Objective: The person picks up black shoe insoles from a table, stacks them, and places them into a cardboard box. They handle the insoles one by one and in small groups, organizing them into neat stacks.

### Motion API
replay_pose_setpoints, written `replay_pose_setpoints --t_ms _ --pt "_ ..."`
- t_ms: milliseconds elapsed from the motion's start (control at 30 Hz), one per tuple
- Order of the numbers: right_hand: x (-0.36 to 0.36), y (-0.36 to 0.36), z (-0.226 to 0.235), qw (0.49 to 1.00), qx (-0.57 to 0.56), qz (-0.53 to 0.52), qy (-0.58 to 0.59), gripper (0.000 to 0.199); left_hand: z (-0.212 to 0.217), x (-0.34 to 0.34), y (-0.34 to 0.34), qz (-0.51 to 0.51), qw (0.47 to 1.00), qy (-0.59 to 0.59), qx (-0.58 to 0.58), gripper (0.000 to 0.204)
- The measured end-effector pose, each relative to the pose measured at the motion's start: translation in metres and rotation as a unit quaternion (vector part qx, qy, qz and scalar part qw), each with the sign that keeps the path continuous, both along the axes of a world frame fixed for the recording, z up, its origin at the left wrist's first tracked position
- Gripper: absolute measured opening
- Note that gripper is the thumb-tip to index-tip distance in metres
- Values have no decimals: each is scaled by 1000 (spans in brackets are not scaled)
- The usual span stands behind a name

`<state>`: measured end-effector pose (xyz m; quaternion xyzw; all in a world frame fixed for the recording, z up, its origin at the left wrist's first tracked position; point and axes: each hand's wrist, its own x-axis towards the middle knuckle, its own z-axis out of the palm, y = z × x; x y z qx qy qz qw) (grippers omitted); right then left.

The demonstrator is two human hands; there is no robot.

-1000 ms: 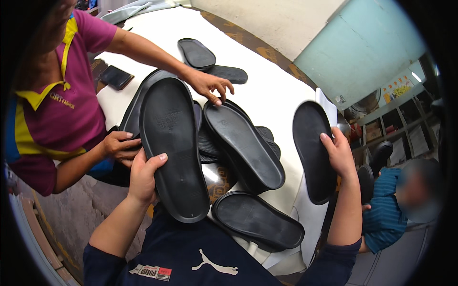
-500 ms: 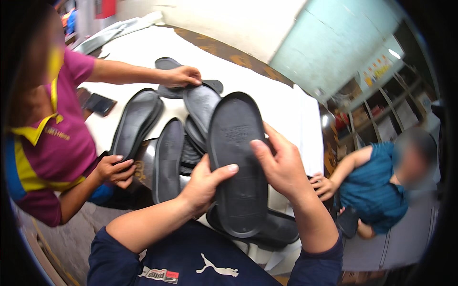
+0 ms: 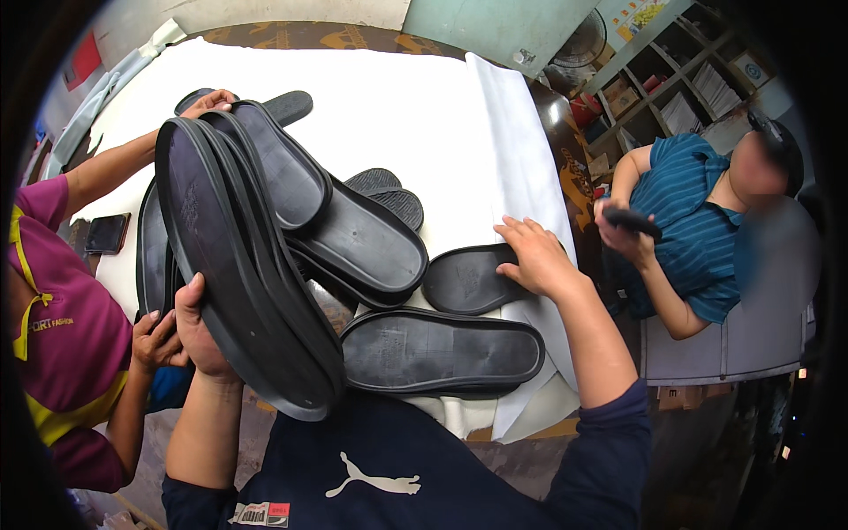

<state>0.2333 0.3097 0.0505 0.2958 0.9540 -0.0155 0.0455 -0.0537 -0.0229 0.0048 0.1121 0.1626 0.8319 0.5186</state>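
Note:
My left hand [image 3: 208, 340] is closed around several black shoe soles [image 3: 234, 265], stacked and tilted upright at the left. Its thumb lies over the near edge, while its other fingers are mostly hidden. Over at the right, my right hand [image 3: 541, 258] has its fingers spread at the end of a black sole [image 3: 464, 279] lying on the table; whether it grips this sole I cannot tell, but the fingers look loose. Closer to me rests a long black sole [image 3: 442, 351], hollow side up. More soles [image 3: 362, 252] overlap behind the stack.
White sheet material [image 3: 397, 97] covers the table. At the left, a co-worker's hand [image 3: 212, 102] touches a sole; their other hand [image 3: 157, 340] is beside my left. A phone [image 3: 108, 233] lies there. On the right, another person holds a dark sole [image 3: 632, 221] near shelves [image 3: 671, 97].
Both my hands were on one sole in the middle. Now my left hand holds a stack of soles farther left, and my right hand has let go and moved right to another sole.

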Motion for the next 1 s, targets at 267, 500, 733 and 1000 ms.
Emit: replay_pose_setpoints --t_ms 267,500,733,1000 --pt "26 30 -12 990 -105 -2 99 16 -12 21 -7 74 996 15 -50 55" --pt "31 32 23 956 -100 14 274 10 8 57 10 132 977 18 -165 54" --pt "-41 -60 63 742 -513 14 431 26 11 98 24 198 947 131 -216 59" --pt "-86 -139 46 816 -323 357 320 36 15 105 -44 171 965 94 -176 73"
